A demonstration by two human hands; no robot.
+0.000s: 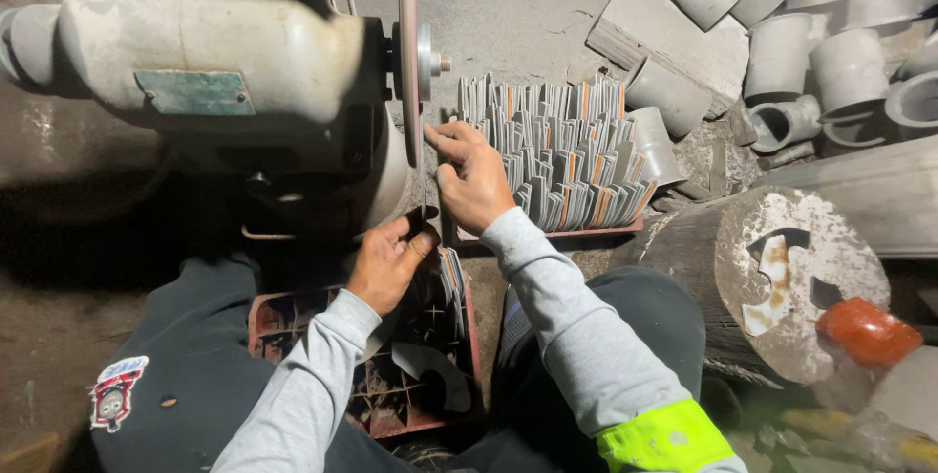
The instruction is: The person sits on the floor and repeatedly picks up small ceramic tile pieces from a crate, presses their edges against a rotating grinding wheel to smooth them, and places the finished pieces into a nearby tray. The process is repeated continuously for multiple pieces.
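Note:
A thin flat metal piece (422,180) stands edge-on against the spinning thin disc (407,53) of a bench grinder (215,43). My left hand (389,260) pinches the lower end of the piece, just under the disc. My right hand (473,176) grips its upper part with the fingertips close to the disc's face. Right behind my right hand a red tray (586,232) holds several upright rows of grey and orange metal blanks (562,146). Below my left hand, between my knees, is a red crate (391,380) with a few more blanks (452,282).
Grey pipe sections and fittings (782,33) are heaped at the upper right. A round dusty stump-like block (782,278) stands at the right with a red object (868,332) beside it. The ground is dusty and dark at the left.

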